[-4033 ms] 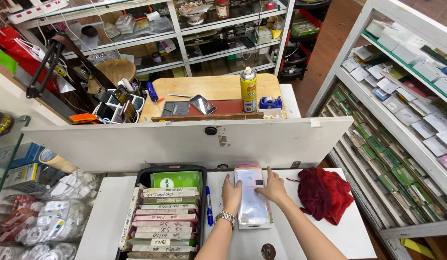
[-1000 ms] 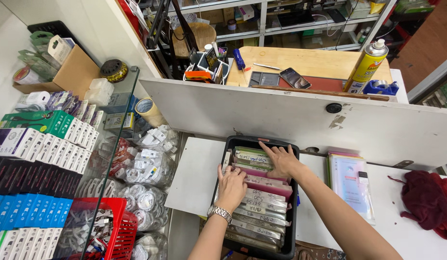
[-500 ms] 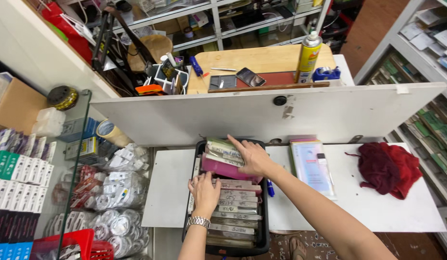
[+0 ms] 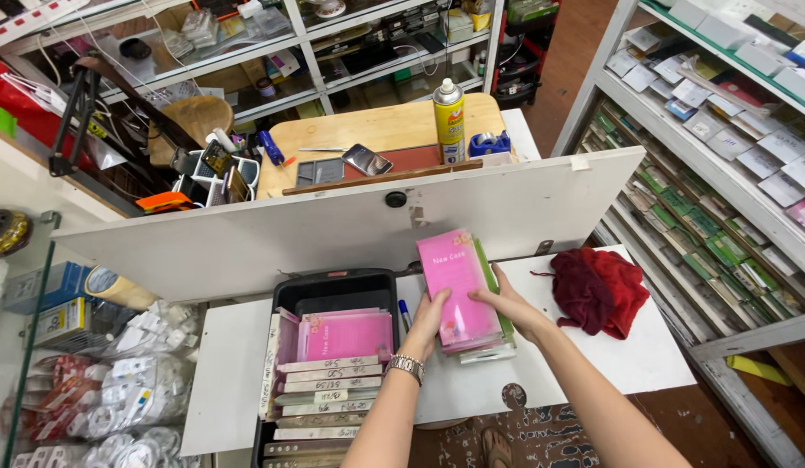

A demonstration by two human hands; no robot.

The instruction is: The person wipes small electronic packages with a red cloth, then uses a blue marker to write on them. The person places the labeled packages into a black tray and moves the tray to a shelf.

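Note:
My left hand point(image 4: 431, 317) and my right hand point(image 4: 512, 308) both grip a stack of flat packets point(image 4: 459, 286), its top one pink, which rests on the white counter point(image 4: 593, 364) right of a black bin point(image 4: 333, 290). The left hand holds the stack's left edge and wears a metal watch point(image 4: 407, 367). The right hand holds its right side. The bin holds several flat packets standing in a row, with a pink packet point(image 4: 346, 335) lying at the far end.
A dark red cloth point(image 4: 599, 288) lies on the counter to the right. A white board point(image 4: 333, 221) stands behind the bin. Beyond it a wooden table carries a yellow spray can point(image 4: 448, 111) and a blue tape dispenser point(image 4: 489, 144). Shelves of packets run along the right.
Both hands left the packets in the black bin and moved right onto the stack on the counter, where a pink packet now lies on top. The view has swung right.

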